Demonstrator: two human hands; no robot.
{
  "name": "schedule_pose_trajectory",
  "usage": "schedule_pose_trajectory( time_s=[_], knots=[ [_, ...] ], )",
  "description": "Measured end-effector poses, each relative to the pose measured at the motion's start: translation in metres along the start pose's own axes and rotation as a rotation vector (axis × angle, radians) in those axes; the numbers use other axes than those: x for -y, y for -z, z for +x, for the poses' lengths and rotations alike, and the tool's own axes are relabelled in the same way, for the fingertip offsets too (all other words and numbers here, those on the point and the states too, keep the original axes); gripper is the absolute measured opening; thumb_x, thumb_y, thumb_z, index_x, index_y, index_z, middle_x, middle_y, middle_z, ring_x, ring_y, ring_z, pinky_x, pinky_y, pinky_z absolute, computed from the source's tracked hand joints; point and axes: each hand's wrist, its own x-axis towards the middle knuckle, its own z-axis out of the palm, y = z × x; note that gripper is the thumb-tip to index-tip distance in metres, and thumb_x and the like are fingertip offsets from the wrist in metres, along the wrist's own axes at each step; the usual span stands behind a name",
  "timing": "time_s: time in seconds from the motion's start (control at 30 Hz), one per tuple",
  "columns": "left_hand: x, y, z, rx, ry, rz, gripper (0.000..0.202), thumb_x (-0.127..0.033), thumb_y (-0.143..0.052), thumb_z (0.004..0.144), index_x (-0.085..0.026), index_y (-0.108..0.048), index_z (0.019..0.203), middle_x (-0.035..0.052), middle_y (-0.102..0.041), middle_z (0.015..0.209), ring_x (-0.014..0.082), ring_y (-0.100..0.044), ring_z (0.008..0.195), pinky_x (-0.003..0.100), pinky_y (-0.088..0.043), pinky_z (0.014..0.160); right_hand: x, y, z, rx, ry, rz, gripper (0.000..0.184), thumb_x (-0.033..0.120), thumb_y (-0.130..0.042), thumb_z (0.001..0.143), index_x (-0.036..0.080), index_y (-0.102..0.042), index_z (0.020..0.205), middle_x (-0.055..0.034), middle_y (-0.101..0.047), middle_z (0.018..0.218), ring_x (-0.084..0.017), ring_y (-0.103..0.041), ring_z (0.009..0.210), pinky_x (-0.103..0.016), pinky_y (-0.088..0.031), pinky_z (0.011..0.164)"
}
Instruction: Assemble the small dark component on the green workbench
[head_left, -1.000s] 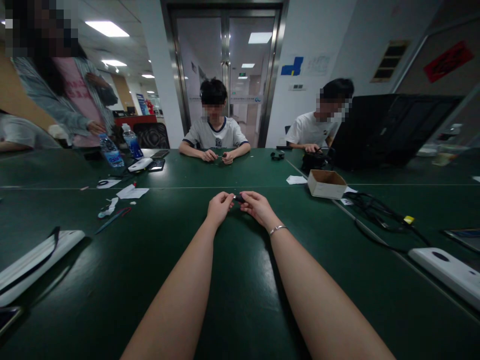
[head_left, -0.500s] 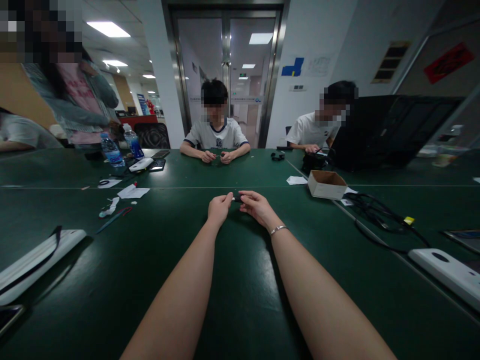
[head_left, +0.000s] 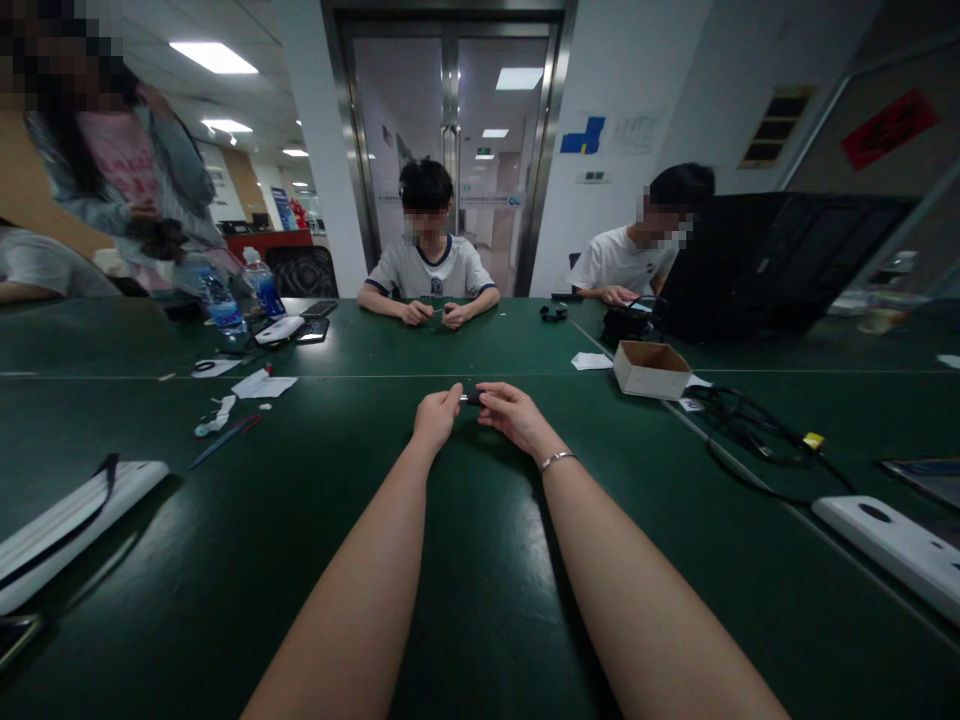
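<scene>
Both my arms stretch out over the dark green table (head_left: 480, 560). My left hand (head_left: 435, 417) and my right hand (head_left: 512, 412) meet at the table's middle, fingers curled and pinched on a small black object (head_left: 471, 399) held between them. Its shape is too small to make out. A silver bracelet (head_left: 556, 459) sits on my right wrist.
A person sits across the table, another at the back right by an open cardboard box (head_left: 651, 368) and black cables (head_left: 750, 430). A third person stands at far left near water bottles (head_left: 223, 303). White devices (head_left: 885, 540) lie right and left; papers (head_left: 264, 385) lie left.
My hands have stayed together on the small black object, with only slight finger shifts. The standing person at far left has raised an arm and turned.
</scene>
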Motion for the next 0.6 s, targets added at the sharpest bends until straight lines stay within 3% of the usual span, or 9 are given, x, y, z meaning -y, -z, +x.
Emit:
schedule_pose_trajectory(
  time_s=[0.23, 0.43, 0.6],
  knots=[
    [0.005, -0.005, 0.001, 0.035, 0.036, -0.058, 0.041, -0.055, -0.048, 0.083, -0.018, -0.056, 0.066, -0.0001, -0.052, 0.059, 0.0132, -0.047, 0.054, 0.025, -0.032, 0.052, -0.004, 0.001, 0.003, -0.071, -0.033, 0.018, 0.029, 0.033, -0.088, 0.066, 0.017, -0.069, 0.082, -0.0013, -0.066, 0.069, -0.010, -0.058, 0.054, -0.028, -0.059, 0.063],
    [0.000, -0.005, -0.001, 0.054, 0.077, -0.149, 0.026, -0.043, -0.053, 0.079, -0.018, -0.055, 0.071, -0.0005, -0.055, 0.061, 0.0120, -0.049, 0.055, 0.023, -0.035, 0.051, -0.005, 0.001, 0.005, -0.072, -0.034, 0.029, 0.031, 0.035, -0.088, 0.066, 0.016, -0.069, 0.080, -0.0036, -0.066, 0.070, -0.013, -0.062, 0.060, -0.026, -0.059, 0.061],
    [-0.008, -0.006, -0.002, 0.029, 0.126, -0.270, 0.022, -0.040, -0.052, 0.082, -0.018, -0.053, 0.082, -0.0020, -0.054, 0.059, 0.0101, -0.047, 0.049, 0.020, -0.034, 0.046, -0.006, 0.001, 0.005, -0.062, -0.032, 0.016, 0.029, 0.033, -0.089, 0.065, 0.016, -0.070, 0.081, -0.0031, -0.068, 0.072, -0.009, -0.057, 0.053, -0.026, -0.059, 0.061]
  ],
)
